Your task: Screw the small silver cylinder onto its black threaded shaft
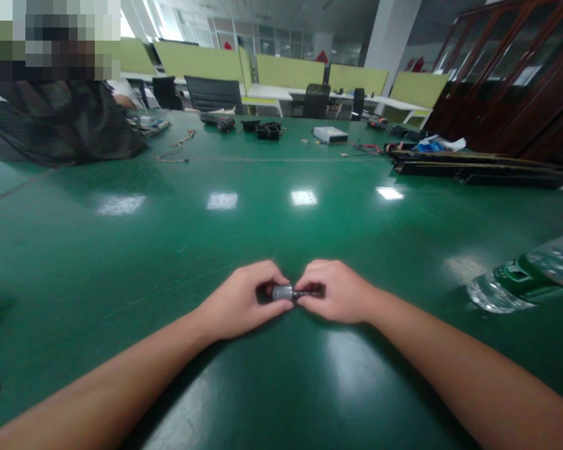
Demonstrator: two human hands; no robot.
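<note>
Silvery cylinder (282,292), long axis crosswise, shaft (308,292) toward right hand (336,292)

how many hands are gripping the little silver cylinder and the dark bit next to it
2: the left hand pinches the silver cylinder, and the right hand pinches the dark, narrower part beside it. Neither hand is hidden.

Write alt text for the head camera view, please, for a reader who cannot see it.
A person's left hand and right hand together hold a small silver-grey cylindrical part with a thin dark end over a green tabletop. A clear bottle with a green label is at right, a pale box farther back.
</note>
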